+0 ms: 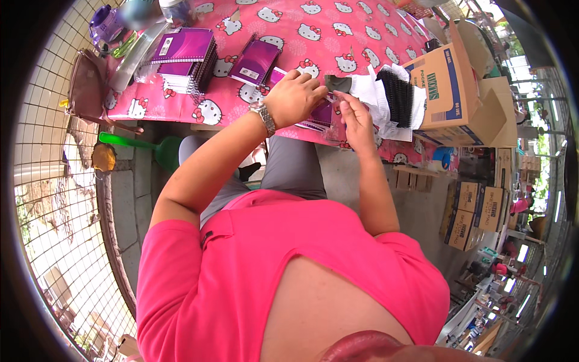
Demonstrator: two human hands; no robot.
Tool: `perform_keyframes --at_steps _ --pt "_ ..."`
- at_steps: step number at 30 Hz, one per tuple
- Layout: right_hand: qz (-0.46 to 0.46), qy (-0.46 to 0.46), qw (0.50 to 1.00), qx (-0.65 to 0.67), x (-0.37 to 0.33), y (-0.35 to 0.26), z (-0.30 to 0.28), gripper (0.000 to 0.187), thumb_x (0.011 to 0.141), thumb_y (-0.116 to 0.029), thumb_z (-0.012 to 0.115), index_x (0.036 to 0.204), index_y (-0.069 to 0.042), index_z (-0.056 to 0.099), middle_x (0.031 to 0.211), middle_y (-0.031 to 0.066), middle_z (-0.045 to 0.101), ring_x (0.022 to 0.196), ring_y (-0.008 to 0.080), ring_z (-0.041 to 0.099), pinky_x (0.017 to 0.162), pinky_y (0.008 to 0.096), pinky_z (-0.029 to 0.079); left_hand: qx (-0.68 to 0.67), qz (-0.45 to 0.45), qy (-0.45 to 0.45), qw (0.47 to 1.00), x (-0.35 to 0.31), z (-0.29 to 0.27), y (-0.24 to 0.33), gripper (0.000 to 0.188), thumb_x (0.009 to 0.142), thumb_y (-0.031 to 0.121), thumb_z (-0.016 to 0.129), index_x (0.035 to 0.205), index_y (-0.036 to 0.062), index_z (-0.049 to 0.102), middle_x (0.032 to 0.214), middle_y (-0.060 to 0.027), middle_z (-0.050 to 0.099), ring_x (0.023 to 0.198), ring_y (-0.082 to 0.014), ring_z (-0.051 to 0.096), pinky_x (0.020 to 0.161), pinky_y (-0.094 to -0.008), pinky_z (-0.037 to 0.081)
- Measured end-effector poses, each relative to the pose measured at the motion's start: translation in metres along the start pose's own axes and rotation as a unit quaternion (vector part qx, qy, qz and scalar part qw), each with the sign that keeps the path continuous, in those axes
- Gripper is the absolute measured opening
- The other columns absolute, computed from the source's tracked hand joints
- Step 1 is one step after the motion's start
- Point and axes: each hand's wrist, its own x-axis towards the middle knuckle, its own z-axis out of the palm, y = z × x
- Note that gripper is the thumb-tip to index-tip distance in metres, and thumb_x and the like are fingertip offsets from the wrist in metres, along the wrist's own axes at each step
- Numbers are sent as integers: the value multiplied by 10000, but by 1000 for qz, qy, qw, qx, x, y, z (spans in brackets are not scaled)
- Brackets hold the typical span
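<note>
My left hand (294,96), with a metal watch at the wrist, reaches over the near edge of the table with its fingers curled down. Close beside it, my right hand (357,119) has thumb and forefinger pinched together. The fingertips nearly meet above a purple notebook (322,114), partly covered by my hands. Whatever they pinch is too small to tell. Left of my hands lie a small pile of purple spiral notebooks (256,59) and a taller stack (186,47). To the right sits a bundle of black spiral-bound edges (395,96) with white sheets.
A pink cloth (325,30) with cat faces covers the table. An open cardboard box (443,84) stands at its right, and more boxes (476,205) are stacked below. At the left are a brown bag (87,84), a green dustpan (166,151) and a wire mesh wall (42,120).
</note>
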Motion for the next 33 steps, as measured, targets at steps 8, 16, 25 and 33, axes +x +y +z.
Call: perform_keyframes --at_steps 8,16,25,33 --pt "-116 57 985 -117 0 -10 2 238 830 -59 696 1067 -75 702 906 63 589 765 170 567 685 287 463 -24 -11 18 999 -2 -5 2 176 881 245 602 977 99 592 867 -48 603 863 -231 598 812 -372 413" --pt "-153 107 977 -106 -9 1 10 224 835 -76 692 1059 -91 709 849 57 585 728 169 555 631 303 453 -12 -17 6 1000 2 -2 9 174 892 254 594 974 101 591 870 -46 611 869 -227 601 823 -371 409" --pt "61 -80 993 67 -5 8 -14 324 902 -131 645 1217 -62 610 806 45 597 691 128 545 625 279 453 6 -34 -23 999 4 -4 18 221 898 237 562 1089 129 533 919 -39 613 925 -225 608 895 -446 399" --pt "-43 -71 997 -2 -3 -7 -9 242 963 -143 565 1182 -41 561 832 73 624 527 87 533 480 237 423 -15 -34 -40 999 3 -3 23 282 868 283 613 1097 142 529 915 -34 622 947 -223 617 942 -499 383"
